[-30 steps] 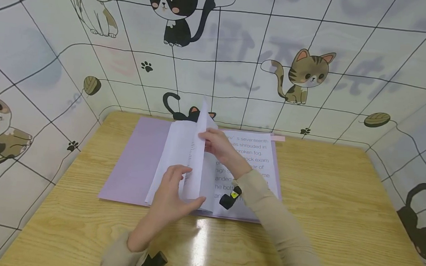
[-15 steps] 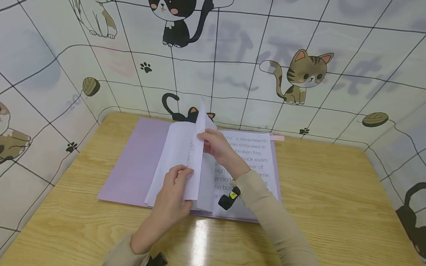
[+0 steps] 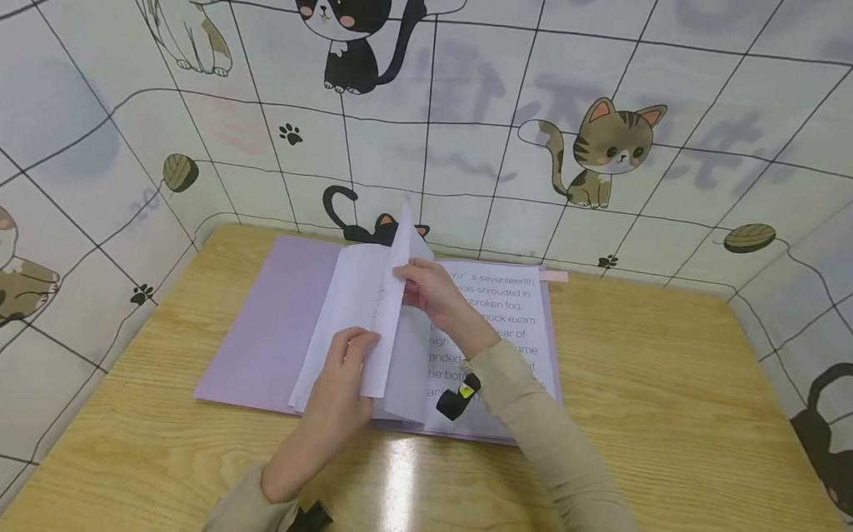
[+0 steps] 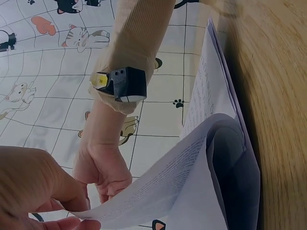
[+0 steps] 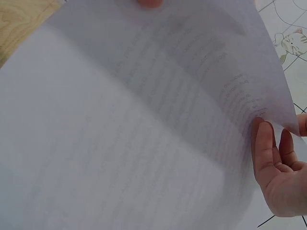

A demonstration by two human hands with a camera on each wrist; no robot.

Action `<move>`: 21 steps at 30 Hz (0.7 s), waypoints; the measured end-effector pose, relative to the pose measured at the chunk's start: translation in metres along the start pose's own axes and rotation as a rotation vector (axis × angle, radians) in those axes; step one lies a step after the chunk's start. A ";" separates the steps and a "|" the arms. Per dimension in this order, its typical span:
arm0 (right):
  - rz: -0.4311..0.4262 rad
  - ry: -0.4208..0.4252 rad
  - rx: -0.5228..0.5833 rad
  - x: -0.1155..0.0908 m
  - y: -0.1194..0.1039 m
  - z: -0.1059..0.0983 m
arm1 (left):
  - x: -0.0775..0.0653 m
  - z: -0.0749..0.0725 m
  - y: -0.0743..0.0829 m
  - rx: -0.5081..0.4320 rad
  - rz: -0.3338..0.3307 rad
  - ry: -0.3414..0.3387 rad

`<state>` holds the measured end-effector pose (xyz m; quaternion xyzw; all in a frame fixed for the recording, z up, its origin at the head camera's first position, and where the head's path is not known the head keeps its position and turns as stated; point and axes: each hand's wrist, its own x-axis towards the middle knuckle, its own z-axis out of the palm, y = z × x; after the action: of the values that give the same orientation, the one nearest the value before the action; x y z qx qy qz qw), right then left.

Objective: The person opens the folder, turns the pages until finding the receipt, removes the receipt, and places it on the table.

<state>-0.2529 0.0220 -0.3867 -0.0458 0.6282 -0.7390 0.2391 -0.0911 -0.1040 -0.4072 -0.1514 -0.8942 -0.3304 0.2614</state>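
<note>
A purple-covered booklet (image 3: 264, 320) lies spread on the table, its right-hand page (image 3: 517, 306) printed in large type. One white leaf (image 3: 388, 321) stands raised and curved near the middle, with lines of print on it in the left wrist view. My right hand (image 3: 435, 292) pinches this leaf near its upper free edge; its curled fingers show behind the paper in the right wrist view. Lower down, my left hand (image 3: 337, 388) pinches the same edge between thumb (image 4: 69, 191) and fingers. Much of the left hand is hidden by the leaf in the right wrist view.
The wooden table (image 3: 649, 400) reaches to patterned walls (image 3: 472, 161) with cartoon cats at the back and sides. A pink tab (image 3: 557, 276) juts from the booklet's upper right edge. Black cameras sit on both wrists, the right one (image 3: 457, 398) over the printed page.
My left hand's spread thumb has closed in, and the hand now pinches the leaf's lower edge. The leaf has shifted slightly left; my right hand keeps its hold with little movement.
</note>
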 end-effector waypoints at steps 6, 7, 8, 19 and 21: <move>-0.003 -0.037 -0.002 0.000 0.001 0.000 | 0.001 -0.002 -0.009 -0.020 -0.025 -0.005; -0.002 -0.043 -0.001 0.000 0.001 0.000 | 0.001 -0.002 -0.011 -0.020 -0.026 -0.003; 0.000 -0.048 0.004 0.000 0.001 -0.001 | 0.001 -0.003 -0.012 -0.020 -0.035 -0.005; 0.009 -0.034 -0.019 -0.005 0.003 -0.014 | -0.005 -0.010 -0.039 -0.044 -0.131 -0.024; 0.008 -0.027 -0.023 -0.005 0.003 -0.017 | -0.007 -0.010 -0.044 -0.041 -0.140 -0.029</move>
<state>-0.2536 0.0394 -0.3921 -0.0561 0.6338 -0.7299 0.2498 -0.1012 -0.1436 -0.4274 -0.0986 -0.8994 -0.3638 0.2215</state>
